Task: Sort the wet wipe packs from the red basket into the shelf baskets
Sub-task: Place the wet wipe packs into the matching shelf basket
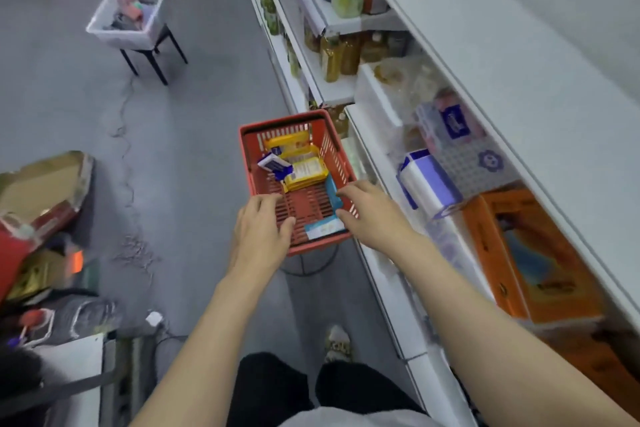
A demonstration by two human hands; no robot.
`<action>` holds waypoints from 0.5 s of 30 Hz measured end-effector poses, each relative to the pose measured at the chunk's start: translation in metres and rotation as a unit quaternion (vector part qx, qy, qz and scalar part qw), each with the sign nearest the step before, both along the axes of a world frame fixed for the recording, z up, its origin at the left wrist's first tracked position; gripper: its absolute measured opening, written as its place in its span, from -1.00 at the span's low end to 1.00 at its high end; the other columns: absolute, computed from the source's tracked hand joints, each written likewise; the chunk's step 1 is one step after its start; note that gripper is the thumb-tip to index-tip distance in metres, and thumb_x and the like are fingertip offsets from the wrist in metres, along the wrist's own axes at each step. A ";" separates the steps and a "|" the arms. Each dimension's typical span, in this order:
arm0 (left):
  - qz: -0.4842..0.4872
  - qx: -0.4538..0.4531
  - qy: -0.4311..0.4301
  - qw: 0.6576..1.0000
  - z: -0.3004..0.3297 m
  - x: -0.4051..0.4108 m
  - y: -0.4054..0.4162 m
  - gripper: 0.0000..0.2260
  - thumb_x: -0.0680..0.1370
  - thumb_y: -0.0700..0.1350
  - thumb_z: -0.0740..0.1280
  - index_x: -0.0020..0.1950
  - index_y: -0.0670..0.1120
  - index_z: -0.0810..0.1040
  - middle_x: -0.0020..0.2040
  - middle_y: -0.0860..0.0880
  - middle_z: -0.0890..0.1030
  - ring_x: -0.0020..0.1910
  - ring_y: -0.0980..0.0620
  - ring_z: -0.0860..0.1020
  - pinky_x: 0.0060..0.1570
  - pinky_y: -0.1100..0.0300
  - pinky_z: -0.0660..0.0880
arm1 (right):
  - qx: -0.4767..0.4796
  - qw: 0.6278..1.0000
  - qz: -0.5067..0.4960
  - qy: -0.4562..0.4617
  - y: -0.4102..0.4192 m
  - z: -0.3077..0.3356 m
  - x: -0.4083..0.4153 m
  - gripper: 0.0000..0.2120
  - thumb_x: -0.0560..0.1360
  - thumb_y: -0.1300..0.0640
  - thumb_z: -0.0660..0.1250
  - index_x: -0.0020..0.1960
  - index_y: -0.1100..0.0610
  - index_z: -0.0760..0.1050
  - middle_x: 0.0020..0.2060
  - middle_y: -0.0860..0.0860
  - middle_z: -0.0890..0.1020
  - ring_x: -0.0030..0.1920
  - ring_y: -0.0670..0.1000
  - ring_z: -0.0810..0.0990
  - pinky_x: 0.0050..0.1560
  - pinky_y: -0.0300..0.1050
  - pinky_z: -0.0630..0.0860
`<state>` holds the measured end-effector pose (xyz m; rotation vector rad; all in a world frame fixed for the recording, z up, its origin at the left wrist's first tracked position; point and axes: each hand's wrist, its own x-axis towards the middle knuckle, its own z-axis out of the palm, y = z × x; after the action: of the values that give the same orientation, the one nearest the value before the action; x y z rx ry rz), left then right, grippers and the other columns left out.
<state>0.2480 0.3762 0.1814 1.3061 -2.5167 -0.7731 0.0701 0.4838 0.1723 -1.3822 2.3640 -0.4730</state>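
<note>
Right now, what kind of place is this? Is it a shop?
Probably a small shop. White shelves run along one side, stocked with bottles and tissue packs, and a red basket with wipe packs inside sits in the aisle.

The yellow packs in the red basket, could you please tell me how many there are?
3: one at the red basket's far end, one mid-basket, and one nearest. More may hide underneath.

Basket (250,163) sits on the floor (194,135), just left of the shelf unit (485,87). Wipe packs (304,168) lie in its far half, one pack (323,228) at the near rim. Left hand (259,236) over near-left rim, right hand (372,215) over near-right corner. Bin on stool (126,19) far left behind; cardboard box (45,184) left.
</note>
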 end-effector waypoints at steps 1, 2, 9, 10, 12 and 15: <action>0.004 0.016 -0.007 1.000 -0.008 -0.007 -0.013 -0.59 0.57 -0.03 0.34 0.39 -0.08 0.41 0.33 -0.08 0.44 0.32 -0.12 0.40 0.27 0.03 0.36 | 0.020 1.000 0.001 -0.008 -0.016 -0.010 -0.008 -0.59 0.57 0.03 0.32 0.39 0.10 0.46 0.34 0.07 0.48 0.34 0.09 0.44 0.27 -0.05 0.42; 0.009 0.033 -0.014 0.999 -0.018 -0.015 -0.027 -0.59 0.57 -0.02 0.33 0.40 -0.07 0.40 0.34 -0.08 0.43 0.33 -0.11 0.39 0.27 0.02 0.37 | 0.037 0.999 -0.001 -0.018 -0.032 -0.021 -0.015 -0.60 0.57 0.02 0.32 0.38 0.11 0.46 0.33 0.08 0.48 0.32 0.10 0.46 0.28 -0.04 0.43; 0.005 0.121 -0.042 0.992 -0.107 -0.070 -0.137 -0.57 0.57 0.01 0.32 0.41 -0.07 0.36 0.33 -0.07 0.40 0.33 -0.08 0.40 0.26 0.02 0.38 | 0.152 0.986 -0.019 -0.070 -0.138 -0.103 -0.057 -0.61 0.58 -0.01 0.30 0.36 0.10 0.46 0.31 0.09 0.48 0.29 0.13 0.49 0.26 0.02 0.46; -0.006 0.137 -0.050 0.989 -0.121 -0.078 -0.153 -0.56 0.57 0.01 0.32 0.41 -0.08 0.36 0.33 -0.07 0.40 0.32 -0.09 0.40 0.26 0.00 0.39 | 0.165 0.983 -0.029 -0.074 -0.152 -0.114 -0.063 -0.61 0.59 -0.01 0.29 0.37 0.11 0.46 0.31 0.10 0.48 0.28 0.14 0.49 0.25 0.02 0.46; -0.014 0.165 -0.064 0.984 -0.147 -0.094 -0.181 -0.56 0.57 0.01 0.33 0.40 -0.09 0.37 0.32 -0.09 0.40 0.31 -0.11 0.40 0.29 -0.03 0.40 | 0.184 0.978 -0.046 -0.084 -0.181 -0.138 -0.076 -0.61 0.60 -0.01 0.29 0.36 0.13 0.46 0.29 0.12 0.50 0.26 0.15 0.50 0.22 0.00 0.47; -0.015 0.184 -0.077 0.980 -0.179 -0.115 -0.213 -0.55 0.57 -0.01 0.33 0.41 -0.12 0.37 0.33 -0.14 0.42 0.31 -0.15 0.41 0.31 -0.05 0.38 | 0.193 0.974 -0.066 -0.094 -0.225 -0.178 -0.098 -0.60 0.58 0.00 0.31 0.35 0.16 0.47 0.26 0.16 0.51 0.27 0.18 0.50 0.24 0.01 0.45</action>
<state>0.1332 0.1632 0.0022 1.4936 -2.6026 -1.2359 -0.0278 0.2585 -0.0060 -0.9672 2.2476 -0.1557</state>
